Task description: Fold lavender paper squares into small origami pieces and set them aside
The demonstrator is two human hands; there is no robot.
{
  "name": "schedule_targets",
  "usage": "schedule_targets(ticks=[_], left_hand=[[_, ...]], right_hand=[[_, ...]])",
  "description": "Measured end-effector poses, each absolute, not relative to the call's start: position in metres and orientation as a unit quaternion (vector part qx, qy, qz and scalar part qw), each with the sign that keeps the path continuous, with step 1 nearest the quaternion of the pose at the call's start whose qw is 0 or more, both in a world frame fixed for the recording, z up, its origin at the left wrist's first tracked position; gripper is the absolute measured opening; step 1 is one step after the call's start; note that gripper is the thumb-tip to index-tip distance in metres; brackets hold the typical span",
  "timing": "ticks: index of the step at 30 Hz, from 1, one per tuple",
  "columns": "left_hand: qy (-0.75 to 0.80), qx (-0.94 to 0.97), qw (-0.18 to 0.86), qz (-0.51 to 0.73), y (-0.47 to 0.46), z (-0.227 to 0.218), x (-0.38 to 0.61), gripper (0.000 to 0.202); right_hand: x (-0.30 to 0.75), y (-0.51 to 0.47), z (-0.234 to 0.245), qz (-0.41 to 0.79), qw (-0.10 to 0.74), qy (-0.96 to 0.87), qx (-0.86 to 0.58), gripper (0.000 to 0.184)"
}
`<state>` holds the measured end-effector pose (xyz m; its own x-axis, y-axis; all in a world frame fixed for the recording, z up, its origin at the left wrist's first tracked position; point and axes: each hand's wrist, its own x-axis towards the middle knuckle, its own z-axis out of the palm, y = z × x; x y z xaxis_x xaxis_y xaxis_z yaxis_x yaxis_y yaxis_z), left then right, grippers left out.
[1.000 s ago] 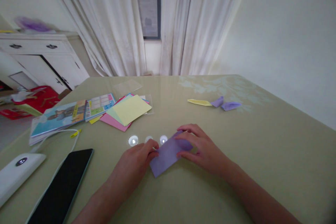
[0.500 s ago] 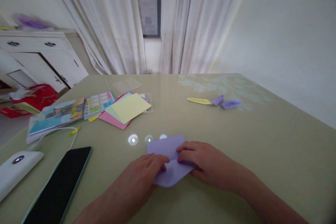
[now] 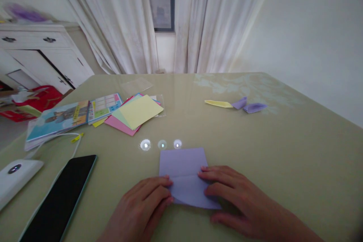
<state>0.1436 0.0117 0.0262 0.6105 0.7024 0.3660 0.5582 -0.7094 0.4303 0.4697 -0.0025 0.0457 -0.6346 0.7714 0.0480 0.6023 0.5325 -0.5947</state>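
A sheet of purple paper (image 3: 184, 164) lies before me with a crease running across its middle. Its near edge lifts slightly off the table. At the paper's left edge, my left hand (image 3: 149, 200) has its fingers close together and grips the border near the lower corner. My right hand (image 3: 235, 193) is open, its spread fingertips resting on the right side of the sheet and its thumb apart below the near corner. Farther back on the right lie folded purple paper pieces (image 3: 255, 108) and a narrow folded yellow paper strip (image 3: 218, 104).
Coloured paper sheets (image 3: 138, 111) are fanned out at the back left, beside a booklet (image 3: 59, 119). At the left stand a black phone (image 3: 59, 200) and a white device (image 3: 19, 177) with a white cable (image 3: 78, 147). Ceiling lights reflect in the glossy table (image 3: 283, 151).
The purple paper, bent up between both hands before, now lies opened out flatter. My left hand has drawn back to its left edge, and my right hand has shifted down and right with fingers spreading.
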Motion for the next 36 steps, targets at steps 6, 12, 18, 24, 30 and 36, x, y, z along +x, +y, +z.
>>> schedule_targets(ticks=[6,12,18,24,30,36], left_hand=[[0.398,0.868,0.162,0.251,0.020,0.034,0.151,0.019],[0.410,0.864,0.143,0.255,0.026,0.033,0.151,0.019],[0.424,0.846,0.182,0.267,0.028,0.024,0.149,0.009],[0.456,0.826,0.213,0.255,0.027,0.022,0.146,0.014],[0.474,0.811,0.232,0.254,0.027,0.024,0.143,0.020],[0.466,0.821,0.207,0.258,0.027,0.019,0.143,0.018]], right_hand=[[0.459,0.006,0.041,0.312,0.241,-0.799,-0.454,0.018],[0.452,0.011,0.040,0.281,0.278,-0.791,-0.468,0.020],[0.451,0.014,0.047,0.343,0.265,-0.749,-0.500,0.019],[0.449,0.016,0.046,0.326,0.288,-0.757,-0.488,0.025],[0.454,0.017,0.045,0.356,0.286,-0.733,-0.503,0.025],[0.458,0.030,0.057,0.398,0.218,-0.727,-0.515,0.021]])
